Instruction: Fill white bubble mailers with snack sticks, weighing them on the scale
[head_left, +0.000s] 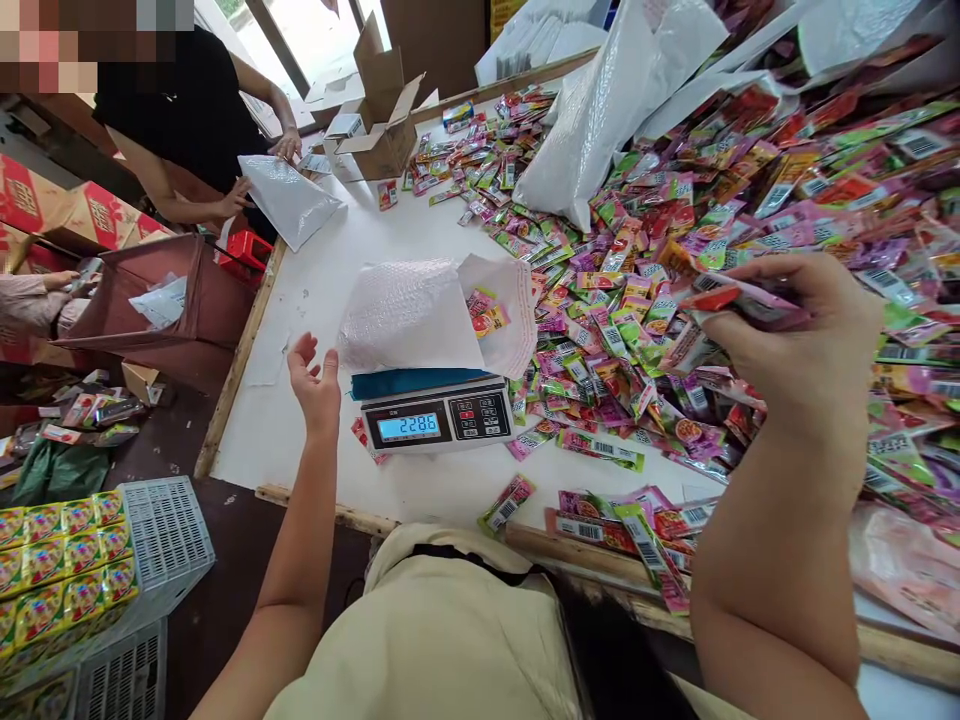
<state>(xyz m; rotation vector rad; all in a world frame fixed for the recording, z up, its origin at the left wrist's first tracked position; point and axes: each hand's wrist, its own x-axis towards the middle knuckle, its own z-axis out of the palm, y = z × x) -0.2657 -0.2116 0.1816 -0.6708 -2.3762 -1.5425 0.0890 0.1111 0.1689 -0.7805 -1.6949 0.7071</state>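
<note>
A white bubble mailer (409, 315) lies on a digital scale (442, 415) whose lit display reads about 2286. Its mouth faces right, and colourful snack packets (487, 312) show inside. My left hand (313, 378) is beside the mailer's left end, fingers apart, holding nothing. Over the big heap of packets (622, 290) on the right, my right hand (795, 310) pinches several small snack packets (720, 300) between thumb and fingers. How many it holds is partly hidden by the hand.
Another person at the far left holds a white mailer (292, 200). An open cardboard box (382, 130) stands at the back. A filled bubble mailer (592, 130) lies on the heap. Loose packets (630, 530) lie along the wooden front edge. Crates (169, 530) stand on the floor at left.
</note>
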